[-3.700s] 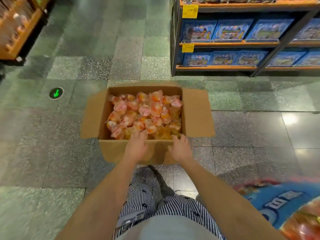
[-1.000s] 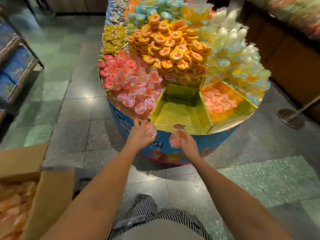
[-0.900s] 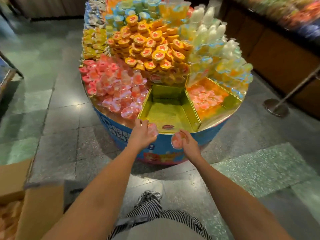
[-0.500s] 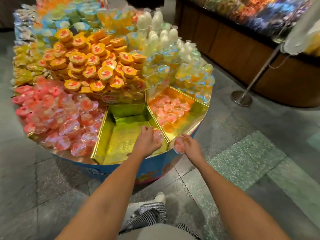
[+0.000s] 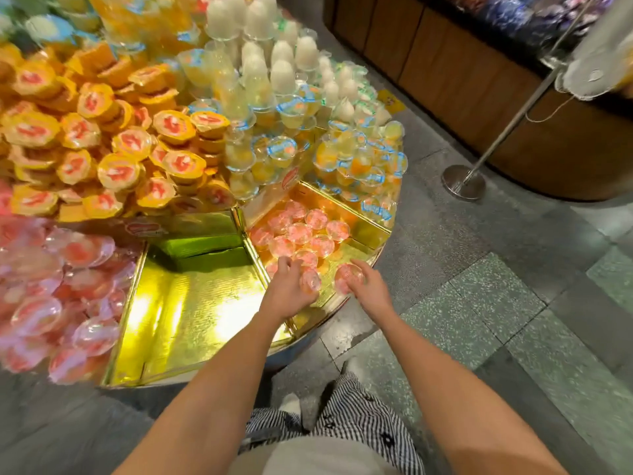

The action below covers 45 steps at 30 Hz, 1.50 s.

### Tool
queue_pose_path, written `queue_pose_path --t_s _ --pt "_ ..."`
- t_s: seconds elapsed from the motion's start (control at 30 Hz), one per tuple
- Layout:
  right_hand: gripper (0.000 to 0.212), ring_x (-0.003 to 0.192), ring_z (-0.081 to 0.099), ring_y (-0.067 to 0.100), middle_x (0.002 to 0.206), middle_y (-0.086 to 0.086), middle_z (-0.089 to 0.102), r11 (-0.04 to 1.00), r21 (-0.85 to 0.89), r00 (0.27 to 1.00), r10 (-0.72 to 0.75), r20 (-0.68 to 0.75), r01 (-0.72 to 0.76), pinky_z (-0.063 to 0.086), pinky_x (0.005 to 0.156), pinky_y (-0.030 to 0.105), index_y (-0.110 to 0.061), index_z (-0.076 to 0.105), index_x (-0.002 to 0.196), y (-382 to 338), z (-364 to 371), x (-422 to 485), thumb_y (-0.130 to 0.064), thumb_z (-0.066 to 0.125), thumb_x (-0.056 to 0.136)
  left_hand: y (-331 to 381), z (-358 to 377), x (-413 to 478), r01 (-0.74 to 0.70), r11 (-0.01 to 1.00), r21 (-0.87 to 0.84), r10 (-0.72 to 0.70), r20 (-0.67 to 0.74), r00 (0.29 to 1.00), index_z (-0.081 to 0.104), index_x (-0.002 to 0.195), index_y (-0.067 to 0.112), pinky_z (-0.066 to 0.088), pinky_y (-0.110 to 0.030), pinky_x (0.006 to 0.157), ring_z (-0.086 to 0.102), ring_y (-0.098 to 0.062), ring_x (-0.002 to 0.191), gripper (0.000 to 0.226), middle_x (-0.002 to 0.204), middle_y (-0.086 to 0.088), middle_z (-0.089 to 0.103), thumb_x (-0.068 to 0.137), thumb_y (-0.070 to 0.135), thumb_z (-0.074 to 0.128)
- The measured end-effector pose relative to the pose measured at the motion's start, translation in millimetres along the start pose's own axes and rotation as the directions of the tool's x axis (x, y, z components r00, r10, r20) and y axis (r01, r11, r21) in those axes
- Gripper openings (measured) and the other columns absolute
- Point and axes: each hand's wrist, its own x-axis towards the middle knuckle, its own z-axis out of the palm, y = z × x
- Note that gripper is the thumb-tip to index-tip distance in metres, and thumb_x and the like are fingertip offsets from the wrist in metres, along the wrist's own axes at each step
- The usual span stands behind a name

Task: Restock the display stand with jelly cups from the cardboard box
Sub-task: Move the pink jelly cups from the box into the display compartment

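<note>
Jelly cups [image 5: 347, 279] — lids upward — left hand [image 5: 287, 289], right hand [image 5: 371, 289].

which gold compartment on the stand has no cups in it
The middle gold foil compartment: its floor is bare; both neighbours hold pink jelly cups.

both hands [image 5: 291, 286] carried jelly cups [image 5: 347, 278] from the floor box to the stand's right gold compartment [image 5: 363, 231]

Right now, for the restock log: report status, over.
Left hand grips a jelly cup; right hand grips a second cup. Both over right gold compartment, part-filled. Middle compartment bare. Nothing in the way.
</note>
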Motion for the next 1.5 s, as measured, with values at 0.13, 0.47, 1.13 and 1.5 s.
queue_pose_path --t_s 0.13,0.47,1.13,1.5 --pt "0.047 0.115 0.048 0.009 0.139 0.001 0.052 1.000 0.003 0.997 0.005 0.074 -0.005 0.038 0.088 0.024 -0.024 0.050 0.141 0 -11 49 -0.031 0.061 0.095 3 16 33 0.087 0.996 -0.030 -0.086 0.022 0.996 0.025 0.149 0.016 0.050 -0.036 0.089 0.053 -0.025 0.116 0.089 0.131 -0.003 0.027 0.077 0.042 0.071" --pt "0.040 0.108 0.060 0.029 0.122 0.012 0.061 0.916 -0.355 0.896 -0.011 0.443 0.187 0.043 0.074 0.027 -0.014 0.052 0.138 12 -40 180 -0.011 0.052 0.098 25 56 106 0.236 0.972 0.022 -0.236 0.039 0.971 0.033 0.142 0.012 0.039 -0.027 0.073 0.055 -0.022 0.103 0.073 0.134 -0.005 0.027 0.083 0.039 0.067" --pt "0.035 0.100 0.062 0.034 0.118 0.017 0.059 0.717 -0.557 0.700 0.136 0.701 0.418 0.050 0.079 0.043 -0.004 0.035 0.132 45 -30 273 -0.009 0.046 0.099 36 116 162 0.264 0.929 0.260 -0.289 0.061 0.956 0.029 0.147 0.015 0.016 -0.044 0.117 0.029 -0.023 0.131 0.081 0.136 -0.005 0.036 0.084 0.064 0.046" --pt "0.046 0.117 0.053 0.040 0.147 0.021 0.033 0.610 -0.606 0.731 0.064 0.680 0.510 0.050 0.090 0.048 -0.007 0.041 0.138 67 -31 262 -0.032 0.049 0.100 41 138 167 0.310 0.899 0.309 -0.339 0.045 0.940 0.024 0.151 0.019 0.016 -0.046 0.116 0.024 -0.026 0.139 0.077 0.147 -0.006 0.031 0.087 0.039 0.063"
